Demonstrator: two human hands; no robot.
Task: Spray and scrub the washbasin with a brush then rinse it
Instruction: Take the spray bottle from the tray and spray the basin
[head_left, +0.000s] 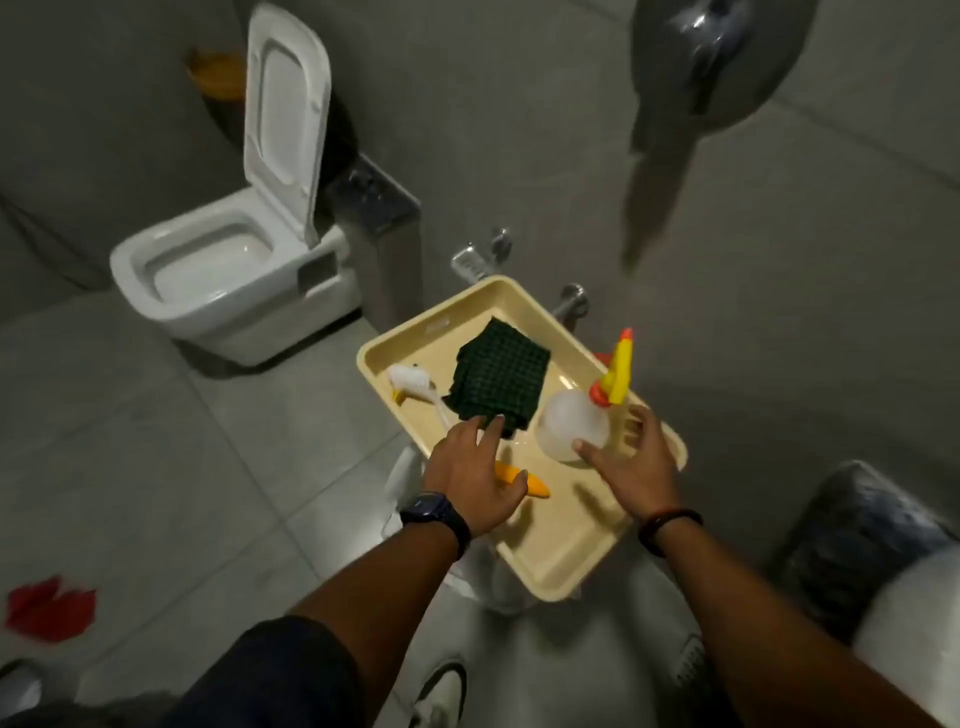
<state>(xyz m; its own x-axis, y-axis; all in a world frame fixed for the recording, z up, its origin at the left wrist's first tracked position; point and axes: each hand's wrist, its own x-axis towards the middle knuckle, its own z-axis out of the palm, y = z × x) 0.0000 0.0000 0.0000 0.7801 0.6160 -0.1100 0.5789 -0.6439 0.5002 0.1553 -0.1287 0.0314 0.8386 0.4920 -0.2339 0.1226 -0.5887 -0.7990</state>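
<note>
A cream plastic tray sits in front of me on a white support. In it lie a brush with white bristles and an orange handle end, a dark green cloth, and a clear spray bottle with a yellow and orange nozzle. My left hand is spread over the brush handle, its fingertips at the cloth's edge. My right hand is beside the bottle with fingers apart, the thumb touching the bottle's side. No washbasin is clearly visible.
A white toilet with its lid up stands at the left. Metal wall fittings are behind the tray. A red object lies on the floor tiles. A dark wrapped item and a blurred white shape are at the lower right.
</note>
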